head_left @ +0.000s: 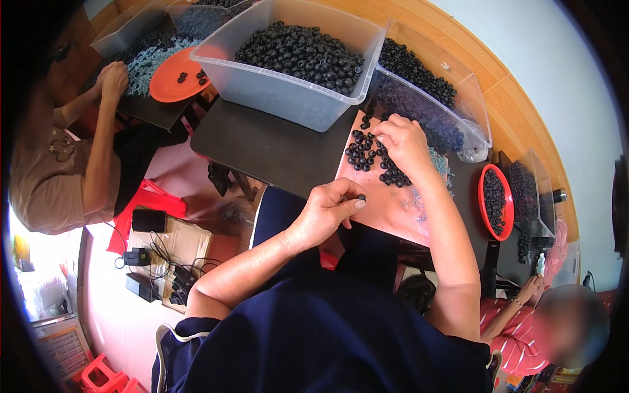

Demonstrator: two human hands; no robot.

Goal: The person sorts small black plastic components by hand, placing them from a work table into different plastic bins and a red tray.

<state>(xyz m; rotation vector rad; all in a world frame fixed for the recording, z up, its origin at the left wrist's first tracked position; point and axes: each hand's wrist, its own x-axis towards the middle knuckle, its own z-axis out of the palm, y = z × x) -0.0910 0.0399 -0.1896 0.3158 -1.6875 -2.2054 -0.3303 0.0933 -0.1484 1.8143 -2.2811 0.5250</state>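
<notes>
My left hand [331, 206] is closed in a pinch, with a small round black part [361, 197] between thumb and forefinger, held over the near left edge of a pink sheet [386, 213]. My right hand [403, 141] reaches to the far side of the sheet. Its fingers are pinched together at a cluster of loose black round parts [359, 152], and what they hold, if anything, is hidden. Small light blue and grey pieces [440, 164] lie on the sheet beside my right wrist.
A big clear bin [282, 92] of black parts stands on the dark table [262, 145]; another bin [426, 98] adjoins it. A red bowl [496, 203] stands right, an orange plate [171, 80] left. Co-workers [59, 170] sit at both sides. Boxes and cables [171, 262] lie lower left.
</notes>
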